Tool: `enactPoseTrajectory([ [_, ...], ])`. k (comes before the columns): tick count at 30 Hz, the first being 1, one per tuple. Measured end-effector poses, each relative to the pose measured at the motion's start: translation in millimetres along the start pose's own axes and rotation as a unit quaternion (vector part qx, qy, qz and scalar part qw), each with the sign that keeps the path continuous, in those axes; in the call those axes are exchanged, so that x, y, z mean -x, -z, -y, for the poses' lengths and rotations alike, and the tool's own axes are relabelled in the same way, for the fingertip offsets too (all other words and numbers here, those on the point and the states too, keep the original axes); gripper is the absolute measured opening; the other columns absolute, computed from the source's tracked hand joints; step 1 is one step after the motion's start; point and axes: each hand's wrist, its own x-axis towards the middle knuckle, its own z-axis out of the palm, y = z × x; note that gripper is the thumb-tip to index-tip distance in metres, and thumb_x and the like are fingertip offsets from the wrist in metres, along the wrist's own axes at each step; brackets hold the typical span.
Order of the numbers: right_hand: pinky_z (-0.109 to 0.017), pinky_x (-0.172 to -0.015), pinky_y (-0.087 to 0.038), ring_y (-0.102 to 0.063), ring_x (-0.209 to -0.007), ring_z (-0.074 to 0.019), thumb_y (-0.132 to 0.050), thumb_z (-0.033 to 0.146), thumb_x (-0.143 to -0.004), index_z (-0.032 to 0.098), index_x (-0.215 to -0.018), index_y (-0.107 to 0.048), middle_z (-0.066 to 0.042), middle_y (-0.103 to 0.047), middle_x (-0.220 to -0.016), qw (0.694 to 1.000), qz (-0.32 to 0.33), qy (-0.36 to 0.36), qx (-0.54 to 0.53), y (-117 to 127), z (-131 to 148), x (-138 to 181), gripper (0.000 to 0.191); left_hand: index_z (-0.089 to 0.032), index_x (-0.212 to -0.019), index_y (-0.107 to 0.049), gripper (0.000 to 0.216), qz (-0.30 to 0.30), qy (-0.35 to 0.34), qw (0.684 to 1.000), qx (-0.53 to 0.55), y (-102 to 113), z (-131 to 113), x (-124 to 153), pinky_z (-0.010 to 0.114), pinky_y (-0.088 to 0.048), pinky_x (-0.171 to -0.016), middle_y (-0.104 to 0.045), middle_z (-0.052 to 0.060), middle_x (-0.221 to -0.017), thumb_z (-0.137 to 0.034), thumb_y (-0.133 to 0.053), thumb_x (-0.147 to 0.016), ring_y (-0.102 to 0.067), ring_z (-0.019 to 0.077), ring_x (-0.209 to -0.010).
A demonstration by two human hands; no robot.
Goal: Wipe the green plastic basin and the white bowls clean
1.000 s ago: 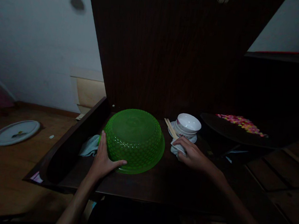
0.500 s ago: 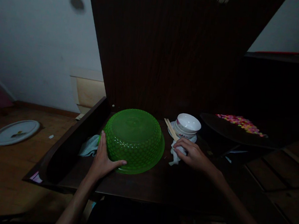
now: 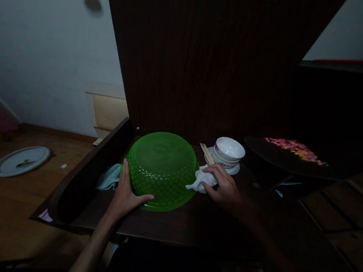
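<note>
A green translucent plastic basin with a dimpled wall stands upside down on the dark wooden surface. My left hand holds it at the left front, its thumb stretched along the near wall and the fingers on the left side. Pinched in my right hand is a crumpled white tissue, which touches the basin's right edge. Just beyond that hand, several wooden chopsticks lean by a stack of white bowls on a white plate.
A light blue cloth lies left of the basin, beside a raised wooden side board. To the right, a dark rounded board bears small pink and yellow pieces. A round white lid-like disc is on the floor.
My right hand has moved left with the tissue, from the bare wood near the chopsticks to the basin's right edge. My left hand and the basin have stayed put.
</note>
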Motion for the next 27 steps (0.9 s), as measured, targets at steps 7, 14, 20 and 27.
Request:
enactPoseTrajectory([
  [7,-0.031,-0.064,-0.046,-0.057,-0.071,-0.0218,-0.046,0.004,-0.077,0.024,-0.08,-0.052,-0.006,-0.058,-0.078,0.986,-0.1,-0.058,0.123,-74,4,7,0.02,-0.022,-0.157,0.014,0.148,-0.003,-0.011,1.0,-0.014,-1,1,1,0.063,-0.017,-0.12,0.004,0.023,-0.166,-0.062,-0.086,-0.056,-0.005,0.0414,-0.153],
  [14,-0.031,-0.059,-0.043,-0.054,-0.065,-0.0207,-0.053,0.012,-0.078,0.024,-0.075,-0.051,-0.005,-0.057,-0.074,0.985,-0.064,-0.087,0.134,-90,41,36,0.013,-0.021,-0.157,0.016,0.149,-0.011,-0.022,1.0,-0.018,-3,2,0,0.064,-0.02,-0.119,0.002,0.025,-0.166,-0.062,-0.085,-0.056,-0.007,0.0423,-0.152],
  [20,-0.036,-0.078,-0.045,-0.058,-0.085,-0.0232,-0.062,0.012,-0.081,0.021,-0.076,-0.062,-0.005,-0.066,-0.08,0.991,0.064,0.013,0.114,-97,74,55,0.011,-0.022,-0.157,0.015,0.148,-0.008,-0.015,1.0,-0.013,-1,0,0,0.063,-0.021,-0.119,0.0,0.024,-0.166,-0.06,-0.086,-0.056,-0.008,0.0418,-0.152],
  [27,-0.033,-0.076,-0.041,-0.06,-0.085,-0.0204,-0.067,0.012,-0.081,0.019,-0.07,-0.069,-0.003,-0.071,-0.075,0.98,0.163,-0.017,0.112,-73,30,36,0.013,-0.021,-0.157,0.015,0.147,0.002,-0.006,1.0,-0.024,0,0,0,0.063,-0.021,-0.119,0.0,0.025,-0.166,-0.062,-0.085,-0.057,-0.009,0.0416,-0.152],
])
